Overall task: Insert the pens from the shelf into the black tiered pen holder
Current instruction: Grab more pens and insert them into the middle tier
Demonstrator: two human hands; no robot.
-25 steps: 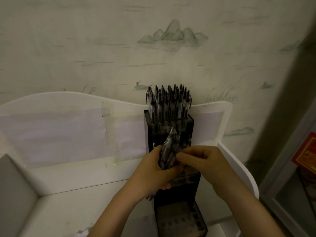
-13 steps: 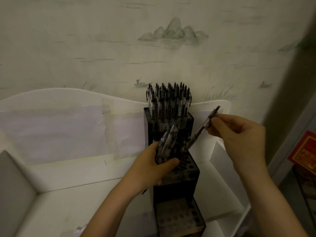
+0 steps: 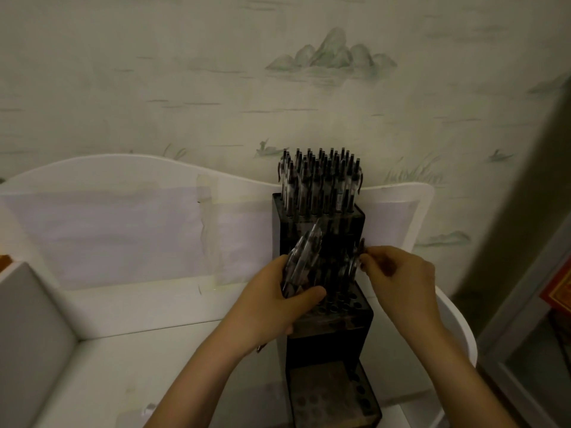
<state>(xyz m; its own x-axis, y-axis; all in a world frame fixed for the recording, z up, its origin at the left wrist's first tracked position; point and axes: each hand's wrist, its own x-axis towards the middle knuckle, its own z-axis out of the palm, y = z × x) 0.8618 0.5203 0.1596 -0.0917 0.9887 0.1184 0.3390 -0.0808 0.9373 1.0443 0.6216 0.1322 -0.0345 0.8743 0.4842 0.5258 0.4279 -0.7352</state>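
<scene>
Right hand [image 3: 398, 273] pinches one pen [image 3: 355, 261], near upright, directly above the holder's middle tier [image 3: 340, 307]; left hand [image 3: 272, 301] grips the spare pen bundle [image 3: 304, 261] beside it.

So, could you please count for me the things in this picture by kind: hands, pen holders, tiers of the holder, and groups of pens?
Hands: 2, the left hand and the right hand.
Black tiered pen holder: 1.
Tiers visible on it: 3.
Groups of pens: 3, the pens standing in the top tier, the bundle of pens in the left hand, the single pen in the right hand.
Total: 9.
</scene>
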